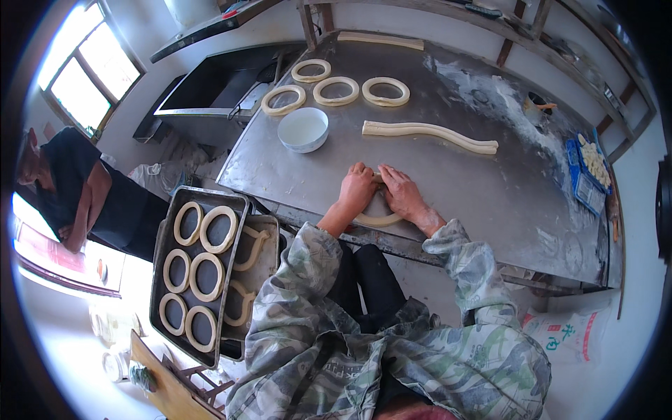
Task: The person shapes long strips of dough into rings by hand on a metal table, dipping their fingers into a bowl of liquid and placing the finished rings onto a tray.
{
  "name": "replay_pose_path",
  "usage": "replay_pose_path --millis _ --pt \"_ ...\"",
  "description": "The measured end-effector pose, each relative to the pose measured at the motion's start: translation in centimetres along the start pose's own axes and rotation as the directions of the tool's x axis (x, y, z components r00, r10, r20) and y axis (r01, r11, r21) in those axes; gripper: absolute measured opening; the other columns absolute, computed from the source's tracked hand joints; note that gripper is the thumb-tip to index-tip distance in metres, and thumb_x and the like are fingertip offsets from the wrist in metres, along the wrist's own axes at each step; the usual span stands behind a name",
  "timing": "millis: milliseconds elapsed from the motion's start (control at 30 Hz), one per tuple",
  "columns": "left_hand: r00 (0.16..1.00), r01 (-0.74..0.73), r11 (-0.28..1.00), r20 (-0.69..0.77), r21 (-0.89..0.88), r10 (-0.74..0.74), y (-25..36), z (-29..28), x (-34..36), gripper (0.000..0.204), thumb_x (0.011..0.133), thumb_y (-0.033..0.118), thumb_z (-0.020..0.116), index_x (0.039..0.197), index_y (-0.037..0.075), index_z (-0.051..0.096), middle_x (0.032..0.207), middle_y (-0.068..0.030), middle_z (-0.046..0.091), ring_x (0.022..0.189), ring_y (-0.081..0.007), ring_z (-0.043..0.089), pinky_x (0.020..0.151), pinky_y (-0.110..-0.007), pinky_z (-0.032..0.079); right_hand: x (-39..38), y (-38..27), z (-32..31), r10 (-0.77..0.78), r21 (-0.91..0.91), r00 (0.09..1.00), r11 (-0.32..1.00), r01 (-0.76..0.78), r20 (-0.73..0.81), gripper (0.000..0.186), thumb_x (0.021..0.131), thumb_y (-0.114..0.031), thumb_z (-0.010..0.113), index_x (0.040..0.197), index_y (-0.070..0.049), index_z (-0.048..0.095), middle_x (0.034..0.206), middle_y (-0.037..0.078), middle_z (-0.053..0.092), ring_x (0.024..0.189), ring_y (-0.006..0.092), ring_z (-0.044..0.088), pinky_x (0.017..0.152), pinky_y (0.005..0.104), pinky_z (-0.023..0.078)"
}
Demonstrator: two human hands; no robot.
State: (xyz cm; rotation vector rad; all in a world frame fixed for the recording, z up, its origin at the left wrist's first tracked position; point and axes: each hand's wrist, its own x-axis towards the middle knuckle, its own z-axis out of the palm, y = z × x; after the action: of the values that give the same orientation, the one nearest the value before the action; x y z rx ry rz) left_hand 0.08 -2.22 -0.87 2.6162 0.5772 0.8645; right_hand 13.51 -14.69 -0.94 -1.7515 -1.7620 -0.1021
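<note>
My left hand (357, 189) and my right hand (404, 192) meet at the near edge of the metal table, both closed on the far side of a dough ring (379, 221). The fingers hide the part of the ring that they grip; its near curve shows between my wrists. Beyond them lies a long, slightly wavy double strip of dough (430, 133). A white bowl (308, 126) with pale contents stands to the left of that strip. Behind the bowl, several finished-looking dough rings (386, 92) lie on the table, one of them at the bowl's rim.
Another dough strip (381, 40) lies at the table's far edge. Dark trays (183, 283) with several dough rings stand at the left. At the right are scattered flour (514, 105), a tin (535, 105) and a blue tray (588, 192) of dough bits. A person (94, 189) stands far left.
</note>
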Motion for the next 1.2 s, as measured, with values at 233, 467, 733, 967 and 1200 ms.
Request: replay_pose_path --millis 233,467,733,967,1200 --pt "0.998 0.025 0.999 -0.062 -0.022 -0.027 -0.9 0.5 0.0 0.012 0.077 0.012 0.072 0.083 0.003 0.067 0.089 -0.0170 0.062 0.089 -0.0399 0.062 0.077 -0.049 0.052 -0.1 -1.0 0.1 -0.071 -0.126 0.996 0.989 0.078 0.063 0.051 0.088 -0.009 0.058 0.137 0.003 0.050 0.142 0.022 0.051 0.135 0.0370 0.047 0.109 0.0484 0.038" --pt "0.995 0.102 0.995 -0.007 -0.009 -0.102 -1.3 -0.2 -0.8 0.010 0.079 0.013 0.071 0.085 0.005 0.072 0.088 -0.0149 0.064 0.090 -0.0362 0.064 0.078 -0.047 0.053 -0.3 -1.7 -0.4 -0.071 -0.141 0.990 0.986 0.088 0.121 0.057 0.088 -0.012 0.062 0.141 0.002 0.047 0.147 0.021 0.048 0.139 0.0357 0.043 0.112 0.0481 0.034" --pt "0.992 0.088 0.994 -0.088 -0.064 -0.093 -1.4 -0.1 -0.4 0.011 0.076 0.015 0.073 0.079 0.005 0.075 0.082 -0.0140 0.068 0.083 -0.0335 0.065 0.076 -0.045 0.053 -0.1 -2.1 -0.6 -0.081 -0.163 0.993 0.982 0.095 0.088 0.050 0.089 -0.014 0.062 0.136 0.000 0.053 0.143 0.019 0.052 0.135 0.0341 0.047 0.107 0.0476 0.037" --pt "0.993 0.095 0.993 -0.066 -0.064 -0.099 -1.5 -0.1 -0.4 0.011 0.077 0.015 0.073 0.083 0.007 0.077 0.082 -0.0134 0.069 0.083 -0.0329 0.066 0.075 -0.043 0.054 0.7 -1.7 -0.2 -0.120 -0.126 0.992 0.984 0.124 0.038 0.037 0.090 -0.014 0.062 0.124 0.000 0.063 0.133 0.018 0.061 0.126 0.0350 0.057 0.103 0.0466 0.044" --pt "0.998 0.062 0.980 -0.009 -0.190 -0.065 -1.5 -0.5 0.2 0.014 0.078 0.016 0.073 0.088 0.007 0.079 0.084 -0.0121 0.070 0.080 -0.0310 0.067 0.075 -0.041 0.055 0.5 0.1 -0.4 0.112 0.056 0.974 0.993 -0.103 -0.195 0.033 0.089 -0.017 0.063 0.118 -0.002 0.066 0.120 0.019 0.067 0.105 0.0379 0.065 0.090 0.0459 0.053"
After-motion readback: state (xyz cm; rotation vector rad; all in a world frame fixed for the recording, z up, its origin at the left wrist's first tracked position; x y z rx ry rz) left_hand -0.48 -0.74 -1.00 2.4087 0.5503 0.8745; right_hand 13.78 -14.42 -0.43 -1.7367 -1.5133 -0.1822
